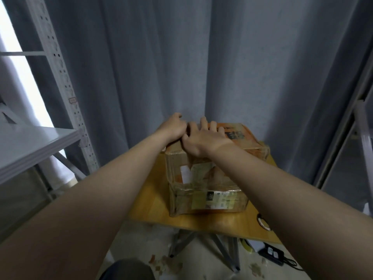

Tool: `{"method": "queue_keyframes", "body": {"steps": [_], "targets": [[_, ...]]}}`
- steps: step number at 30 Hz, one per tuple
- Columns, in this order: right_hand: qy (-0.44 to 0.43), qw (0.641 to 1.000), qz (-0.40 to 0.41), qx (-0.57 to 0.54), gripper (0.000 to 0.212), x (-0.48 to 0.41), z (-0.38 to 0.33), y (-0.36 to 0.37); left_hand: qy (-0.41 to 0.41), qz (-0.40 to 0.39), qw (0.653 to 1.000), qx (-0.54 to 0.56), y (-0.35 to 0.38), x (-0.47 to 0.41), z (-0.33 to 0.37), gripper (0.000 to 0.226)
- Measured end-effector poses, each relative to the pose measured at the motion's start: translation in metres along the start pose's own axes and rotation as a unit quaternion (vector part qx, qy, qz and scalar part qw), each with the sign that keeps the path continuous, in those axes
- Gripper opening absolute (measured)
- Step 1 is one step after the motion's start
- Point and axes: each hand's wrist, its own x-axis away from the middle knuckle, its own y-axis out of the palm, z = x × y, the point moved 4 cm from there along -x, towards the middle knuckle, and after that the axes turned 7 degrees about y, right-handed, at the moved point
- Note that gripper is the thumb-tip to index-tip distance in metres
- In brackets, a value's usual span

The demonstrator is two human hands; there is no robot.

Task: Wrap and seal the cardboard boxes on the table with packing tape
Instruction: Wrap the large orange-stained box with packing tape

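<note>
Brown cardboard makes the box (207, 178), and it sits on the small wooden counter (201, 221), a bit toward the far right side of it. The box is shiny with clear tape, and it has white paper labels on its near side and an orange patch on the far right of its top. Both hands are up on top of the box at its far left edge, close together and touching each other. The right hand (203, 138) lies flat on the top with its fingers straight and spread out, pressing down. The left hand (171, 128) is just left of it, at the far left corner of the box, with its thumb sticking up. Its fingers bend away out of sight, so I cannot tell if they hold anything. A roll of tape (263, 221) lies at the near right edge of the counter, well apart from the hands, and the right arm hides part of it. Behind the counter hangs a big grey curtain (181, 57). On the left stands a grey metal shelf (36, 146). On the floor (141, 239) under the counter lie little brown scraps (159, 261), and at the near right there is a black power strip (271, 254) with a cord
</note>
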Motion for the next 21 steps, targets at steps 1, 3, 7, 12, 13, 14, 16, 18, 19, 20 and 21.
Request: {"method": "queue_keyframes", "body": {"steps": [1, 3, 7, 12, 13, 14, 16, 18, 19, 20, 21], "targets": [[0.000, 1.000, 0.004, 0.003, 0.061, -0.003, 0.000, 0.000, 0.003, 0.003, 1.000, -0.026, 0.002, -0.006, 0.001, 0.036], [0.002, 1.000, 0.010, 0.003, 0.060, -0.009, 0.001, 0.003, -0.002, 0.028, 0.997, -0.073, 0.004, -0.015, 0.000, 0.044], [0.017, 1.000, 0.008, -0.017, 0.058, -0.027, -0.002, 0.002, -0.018, 0.056, 0.993, -0.099, 0.005, -0.022, -0.009, 0.058], [0.020, 0.999, 0.022, -0.024, 0.061, -0.052, -0.004, -0.004, -0.008, 0.098, 0.989, -0.109, 0.003, -0.028, -0.015, 0.062], [0.018, 0.999, 0.024, -0.026, 0.063, -0.057, -0.004, -0.005, -0.002, 0.102, 0.988, -0.117, 0.004, -0.029, -0.016, 0.058], [0.017, 0.999, 0.025, -0.032, 0.064, -0.064, -0.004, -0.004, 0.004, 0.105, 0.986, -0.128, 0.005, -0.031, -0.017, 0.052], [0.017, 0.999, 0.023, -0.045, 0.062, -0.078, -0.004, -0.003, 0.011, 0.107, 0.984, -0.145, 0.007, -0.031, -0.017, 0.042], [0.018, 0.999, 0.009, -0.047, 0.058, -0.091, -0.004, -0.003, 0.007, 0.108, 0.981, -0.159, 0.009, -0.028, -0.017, 0.041], [0.022, 0.999, 0.002, -0.047, 0.055, -0.098, -0.004, -0.003, 0.001, 0.108, 0.980, -0.165, 0.010, -0.027, -0.016, 0.040], [0.029, 0.998, -0.005, -0.050, 0.053, -0.104, -0.005, -0.003, -0.005, 0.103, 0.980, -0.171, 0.011, -0.026, -0.016, 0.039], [0.036, 0.998, -0.012, -0.053, 0.051, -0.110, -0.005, -0.003, -0.009, 0.096, 0.980, -0.176, 0.011, -0.026, -0.014, 0.037]]}}
